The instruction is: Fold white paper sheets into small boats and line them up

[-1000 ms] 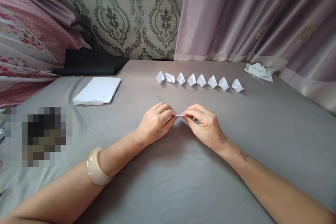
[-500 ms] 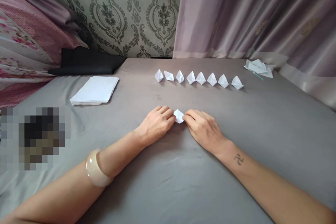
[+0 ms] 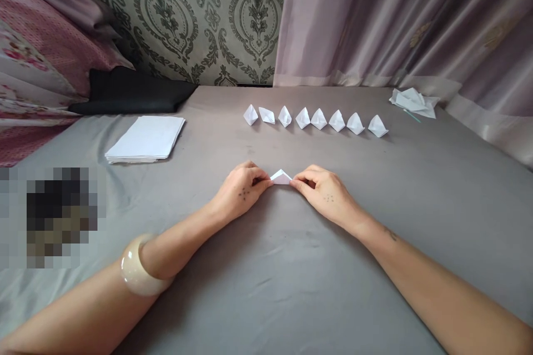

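Note:
A small white folded paper [image 3: 281, 177] stretches between my two hands near the middle of the view, its upper edge peaked and its lower edge nearly straight. My left hand [image 3: 244, 191] pinches its left corner between thumb and fingers. At the right corner, my right hand [image 3: 327, 194] does the same. The fingertips hide both corners. Beyond the hands stands a row of several folded white paper pieces; the rightmost folded piece [image 3: 378, 126] is the largest to the eye, and the second from the left [image 3: 267, 115] lies flatter than the others.
A stack of white paper sheets [image 3: 145, 138] lies to the left. Loose folded papers [image 3: 414, 101] and a thin greenish stick [image 3: 412, 116] rest at the far right. Black cloth [image 3: 133, 91] sits at the back left. Grey fabric [image 3: 291, 277] covers the surface; curtains [image 3: 353, 22] hang behind.
The paper between my hands has gone from a diamond shape to a low peaked shape. Both hands have turned, with thumbs now showing at its corners. The view has shifted slightly.

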A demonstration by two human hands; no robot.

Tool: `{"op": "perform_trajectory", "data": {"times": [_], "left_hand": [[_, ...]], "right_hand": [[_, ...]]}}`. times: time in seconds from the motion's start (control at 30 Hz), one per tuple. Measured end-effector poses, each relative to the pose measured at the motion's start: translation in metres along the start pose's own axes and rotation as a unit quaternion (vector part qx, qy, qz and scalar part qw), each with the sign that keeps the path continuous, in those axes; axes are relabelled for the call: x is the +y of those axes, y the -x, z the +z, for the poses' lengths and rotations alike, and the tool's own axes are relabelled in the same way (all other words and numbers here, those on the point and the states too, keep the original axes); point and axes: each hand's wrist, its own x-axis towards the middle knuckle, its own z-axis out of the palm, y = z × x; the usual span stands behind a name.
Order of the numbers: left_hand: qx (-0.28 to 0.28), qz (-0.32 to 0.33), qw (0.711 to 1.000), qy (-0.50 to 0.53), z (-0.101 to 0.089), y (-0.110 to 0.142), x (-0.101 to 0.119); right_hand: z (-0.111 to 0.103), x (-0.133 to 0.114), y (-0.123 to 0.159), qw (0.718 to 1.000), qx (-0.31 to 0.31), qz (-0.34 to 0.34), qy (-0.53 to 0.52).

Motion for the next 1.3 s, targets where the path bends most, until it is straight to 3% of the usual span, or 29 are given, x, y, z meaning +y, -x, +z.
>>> {"op": "perform_trajectory", "data": {"times": [0.3,0.57,0.7,1.2,1.3], "left_hand": [[-0.034,-0.057,0.998,0.016,-0.005,-0.006,0.001],[-0.044,-0.082,0.996,0.014,-0.003,-0.011,-0.001],[-0.046,-0.080,0.996,0.008,-0.003,-0.013,0.000],[-0.057,-0.072,0.995,-0.044,-0.001,-0.014,0.001],[-0.024,-0.003,0.998,-0.051,0.003,-0.010,0.001]], "right_hand": [[-0.003,0.002,-0.013,0.997,-0.050,0.062,-0.015],[-0.004,0.000,-0.016,0.995,-0.041,0.091,-0.012],[-0.003,-0.002,-0.016,0.992,-0.039,0.117,-0.006],[-0.004,0.004,-0.017,0.993,-0.033,0.109,0.014],[-0.006,0.007,-0.017,0.993,-0.041,0.112,-0.001]]}}
